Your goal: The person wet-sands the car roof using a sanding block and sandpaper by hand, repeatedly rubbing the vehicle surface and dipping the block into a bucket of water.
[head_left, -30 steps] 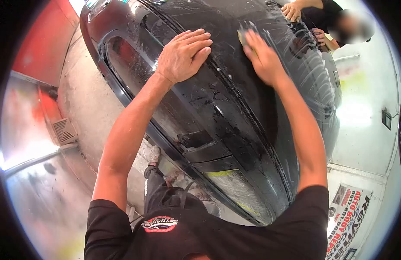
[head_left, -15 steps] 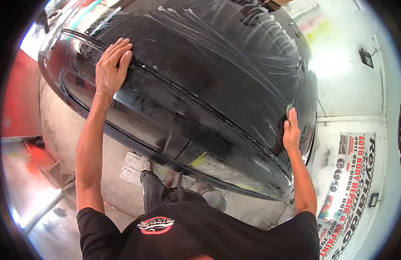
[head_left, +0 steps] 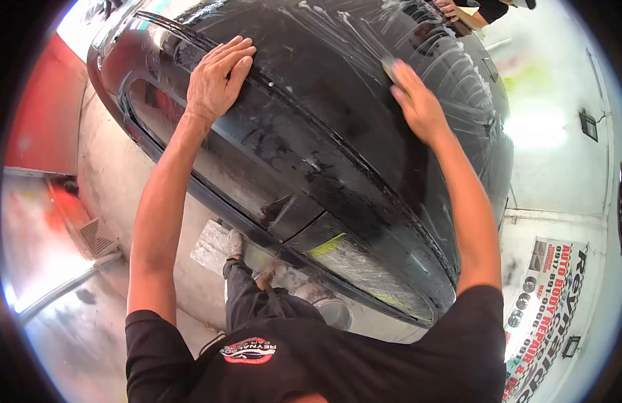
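Observation:
A black car roof (head_left: 344,101) fills the upper middle of the head view, streaked with whitish, wet-looking residue. My left hand (head_left: 218,77) lies flat on the roof's near edge, fingers stretched out beside the dark channel (head_left: 304,114) along that edge. Farther right, my right hand (head_left: 418,104) presses a thin sanding pad (head_left: 389,69) with a pale yellowish edge against the roof. Most of this pad is hidden under the fingers, so its exact kind is unclear.
Another person's hand (head_left: 448,9) rests at the roof's far edge. Below the car's side window (head_left: 244,181), a bucket (head_left: 334,314) and a whitish board (head_left: 210,247) are near my legs. A printed banner (head_left: 546,316) hangs on the right wall; red panels stand left.
My right hand has swept the pad from the roof's right end up and left across it. My left hand stays on the edge as the view shifts. Another person's hand has appeared at the far edge.

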The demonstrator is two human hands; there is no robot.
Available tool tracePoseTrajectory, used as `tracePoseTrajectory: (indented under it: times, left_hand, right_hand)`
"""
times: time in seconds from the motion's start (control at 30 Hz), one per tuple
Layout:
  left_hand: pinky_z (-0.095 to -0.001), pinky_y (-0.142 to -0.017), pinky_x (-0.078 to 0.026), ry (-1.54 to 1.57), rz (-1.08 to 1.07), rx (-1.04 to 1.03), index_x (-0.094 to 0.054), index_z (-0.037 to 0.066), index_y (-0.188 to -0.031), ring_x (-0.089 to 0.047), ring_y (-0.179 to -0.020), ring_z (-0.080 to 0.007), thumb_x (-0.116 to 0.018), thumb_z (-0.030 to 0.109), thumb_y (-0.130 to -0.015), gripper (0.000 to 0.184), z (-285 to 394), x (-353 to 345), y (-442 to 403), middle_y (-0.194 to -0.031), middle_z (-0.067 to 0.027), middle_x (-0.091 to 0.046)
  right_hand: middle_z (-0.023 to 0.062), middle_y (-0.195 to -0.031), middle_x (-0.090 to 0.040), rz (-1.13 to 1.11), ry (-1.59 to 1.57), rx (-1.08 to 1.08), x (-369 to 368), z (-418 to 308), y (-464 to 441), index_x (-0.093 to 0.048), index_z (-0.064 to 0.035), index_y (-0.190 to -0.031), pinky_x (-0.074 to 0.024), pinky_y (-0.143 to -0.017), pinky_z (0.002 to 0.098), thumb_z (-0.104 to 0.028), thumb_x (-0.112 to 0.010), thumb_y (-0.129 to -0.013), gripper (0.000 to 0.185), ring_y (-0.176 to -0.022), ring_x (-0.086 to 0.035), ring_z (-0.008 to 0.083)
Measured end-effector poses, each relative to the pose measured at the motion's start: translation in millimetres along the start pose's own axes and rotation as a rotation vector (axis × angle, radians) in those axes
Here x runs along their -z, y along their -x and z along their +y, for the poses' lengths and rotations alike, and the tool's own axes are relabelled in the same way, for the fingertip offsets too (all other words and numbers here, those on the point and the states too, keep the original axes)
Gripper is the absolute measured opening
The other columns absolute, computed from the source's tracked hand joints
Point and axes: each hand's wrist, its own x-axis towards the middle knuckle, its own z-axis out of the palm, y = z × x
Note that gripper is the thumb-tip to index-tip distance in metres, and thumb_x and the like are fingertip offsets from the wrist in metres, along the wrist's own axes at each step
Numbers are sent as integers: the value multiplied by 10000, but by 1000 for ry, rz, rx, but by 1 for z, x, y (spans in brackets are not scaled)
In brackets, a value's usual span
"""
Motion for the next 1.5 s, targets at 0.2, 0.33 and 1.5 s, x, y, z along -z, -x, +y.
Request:
tracePoseTrajectory:
  times: [0.2,0.33,1.5]
  left_hand:
    - [-433,-1148,-448,4,16,0,-763,43,-1161,-613,-1318,-279,-601,319,-1032,345,4,-1,-4,-1284,-124,-722]
    - [-436,-1150,-444,32,-5,11,-761,35,-1186,-599,-1340,-290,-571,312,-1053,361,-1,0,0,-1293,-130,-720]
    - [-382,-1150,-421,93,-77,57,-717,2,-1260,-574,-1368,-267,-464,181,-1100,349,5,-4,-5,-1353,-130,-690]
  right_hand:
    - [233,-1596,-416,37,43,-173,17,17,89,-478,4,-1505,-288,-1246,415,-257,-519,-1071,508,-1508,-364,365]
    - [272,-1475,-524,67,15,153,-39,-22,-108,-570,41,-1350,-372,-1178,462,-290,-508,-1068,440,-1401,-464,422]
    - [248,-1563,-458,390,-61,-883,61,25,385,-531,32,-1451,-305,-1235,448,-146,-527,-1050,439,-1490,-394,377]
